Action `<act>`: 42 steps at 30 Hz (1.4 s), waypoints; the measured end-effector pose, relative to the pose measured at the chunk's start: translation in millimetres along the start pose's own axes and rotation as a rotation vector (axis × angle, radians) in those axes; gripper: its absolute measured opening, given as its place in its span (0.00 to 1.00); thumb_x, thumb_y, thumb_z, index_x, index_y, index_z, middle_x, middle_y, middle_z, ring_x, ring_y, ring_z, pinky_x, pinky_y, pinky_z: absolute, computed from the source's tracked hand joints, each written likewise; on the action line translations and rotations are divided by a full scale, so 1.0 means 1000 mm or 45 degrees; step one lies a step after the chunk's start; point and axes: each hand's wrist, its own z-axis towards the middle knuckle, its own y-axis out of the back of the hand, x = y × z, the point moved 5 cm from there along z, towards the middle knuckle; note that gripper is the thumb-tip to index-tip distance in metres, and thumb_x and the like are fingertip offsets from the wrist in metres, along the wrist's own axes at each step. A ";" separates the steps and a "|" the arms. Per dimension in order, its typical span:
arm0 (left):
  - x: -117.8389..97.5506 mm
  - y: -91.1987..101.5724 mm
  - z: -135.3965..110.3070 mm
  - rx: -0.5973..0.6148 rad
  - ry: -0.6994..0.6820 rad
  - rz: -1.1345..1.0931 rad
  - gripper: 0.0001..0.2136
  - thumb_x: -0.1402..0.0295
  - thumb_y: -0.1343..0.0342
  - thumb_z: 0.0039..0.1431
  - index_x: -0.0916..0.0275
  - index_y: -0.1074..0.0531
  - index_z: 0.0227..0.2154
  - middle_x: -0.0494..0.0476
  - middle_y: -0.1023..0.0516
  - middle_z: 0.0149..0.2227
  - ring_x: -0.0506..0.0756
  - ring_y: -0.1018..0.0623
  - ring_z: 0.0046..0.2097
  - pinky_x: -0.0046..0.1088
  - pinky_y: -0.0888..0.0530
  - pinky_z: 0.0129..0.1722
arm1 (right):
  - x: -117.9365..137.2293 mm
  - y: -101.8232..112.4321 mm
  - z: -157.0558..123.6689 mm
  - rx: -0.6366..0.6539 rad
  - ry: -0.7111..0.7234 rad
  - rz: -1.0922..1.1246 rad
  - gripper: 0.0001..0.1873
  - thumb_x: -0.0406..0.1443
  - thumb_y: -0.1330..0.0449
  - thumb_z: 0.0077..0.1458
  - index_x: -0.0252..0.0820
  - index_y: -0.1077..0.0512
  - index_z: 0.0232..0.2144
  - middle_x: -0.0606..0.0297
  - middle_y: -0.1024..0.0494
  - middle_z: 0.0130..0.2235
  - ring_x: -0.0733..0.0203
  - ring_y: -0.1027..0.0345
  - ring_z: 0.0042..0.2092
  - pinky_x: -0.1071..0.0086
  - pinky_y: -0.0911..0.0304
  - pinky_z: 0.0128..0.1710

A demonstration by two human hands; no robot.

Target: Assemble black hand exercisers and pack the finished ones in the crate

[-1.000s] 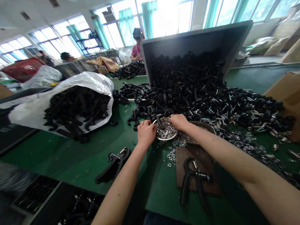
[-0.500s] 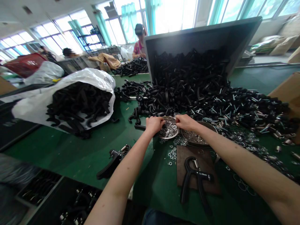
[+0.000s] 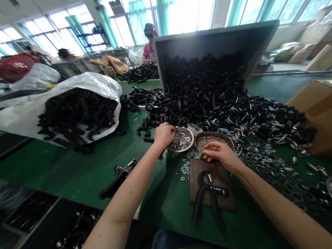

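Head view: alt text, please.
A person's left hand is at the rim of a metal dish of washers, the right hand at the near edge of a second dish beside it, on a green table. An assembled hand gripper lies on a brown board nearer; black handles are heaped behind.

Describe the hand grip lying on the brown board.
The hand grip is black, seemingly plastic, with two curved handles spreading toward the camera, a metal coil spring at its far end and a short crossbar on one side. It lies flat on the board, handle tips reaching the green table; no hand touches it.
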 end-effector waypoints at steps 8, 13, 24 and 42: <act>-0.066 -0.036 0.001 0.216 -0.458 -0.094 0.09 0.71 0.46 0.52 0.57 0.21 0.32 0.55 0.23 0.36 0.55 0.27 0.43 0.27 0.32 0.45 | -0.015 0.013 -0.024 -0.033 -0.083 -0.101 0.18 0.45 0.35 0.43 0.37 0.31 0.31 0.59 0.21 0.31 0.63 0.28 0.27 0.68 0.34 0.27; -0.073 -0.038 0.006 0.251 -0.486 0.005 0.11 0.72 0.50 0.53 0.63 0.21 0.31 0.61 0.23 0.37 0.58 0.26 0.43 0.32 0.31 0.46 | -0.020 0.014 -0.027 -0.048 -0.089 -0.115 0.18 0.46 0.36 0.43 0.38 0.30 0.32 0.59 0.21 0.31 0.63 0.28 0.27 0.69 0.34 0.26; -0.079 -0.045 0.025 0.364 -0.517 0.061 0.09 0.75 0.46 0.48 0.61 0.22 0.30 0.61 0.22 0.39 0.61 0.25 0.46 0.34 0.32 0.48 | -0.019 0.013 -0.032 -0.075 -0.086 -0.045 0.19 0.45 0.35 0.41 0.38 0.30 0.31 0.60 0.21 0.31 0.64 0.29 0.26 0.70 0.35 0.25; -0.049 -0.031 -0.025 0.304 -0.029 -1.169 0.14 0.61 0.49 0.55 0.66 0.26 0.34 0.55 0.25 0.31 0.48 0.30 0.28 0.25 0.32 0.31 | -0.029 0.019 -0.052 -0.134 0.003 -0.061 0.18 0.45 0.39 0.48 0.39 0.34 0.37 0.59 0.22 0.34 0.63 0.29 0.28 0.68 0.34 0.25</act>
